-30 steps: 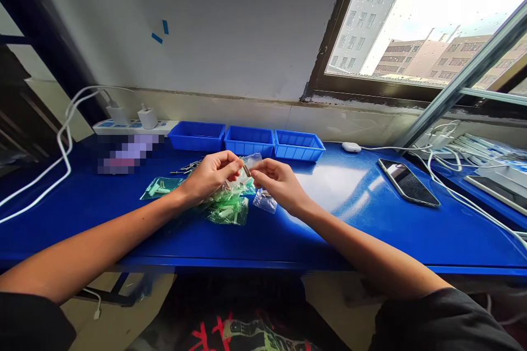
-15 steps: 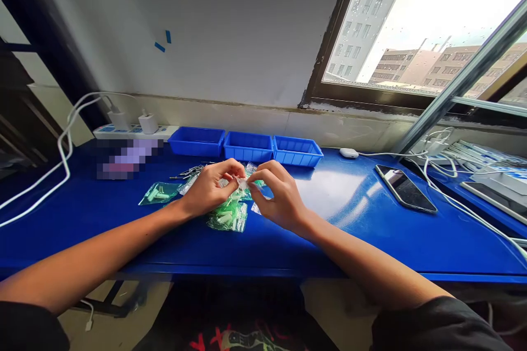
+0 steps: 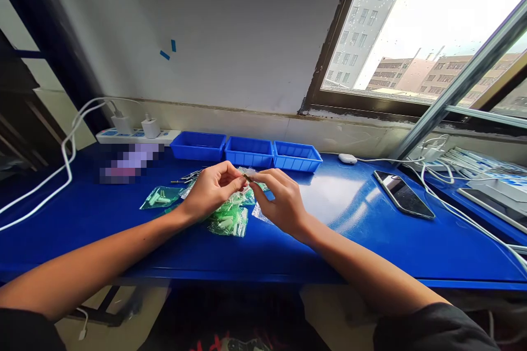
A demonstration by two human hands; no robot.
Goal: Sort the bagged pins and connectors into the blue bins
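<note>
Small brassy piece now shows at the fingertips; half a second ago I saw crumpled clear plastic there. Handling seems back on metal. Left hand, right hand both pinch it above green bags, mid-worktop, off the front edge.

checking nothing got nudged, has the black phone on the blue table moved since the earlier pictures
No. The black phone keeps its place relative to the slanted metal bar; the camera's view has shifted slightly.
</note>
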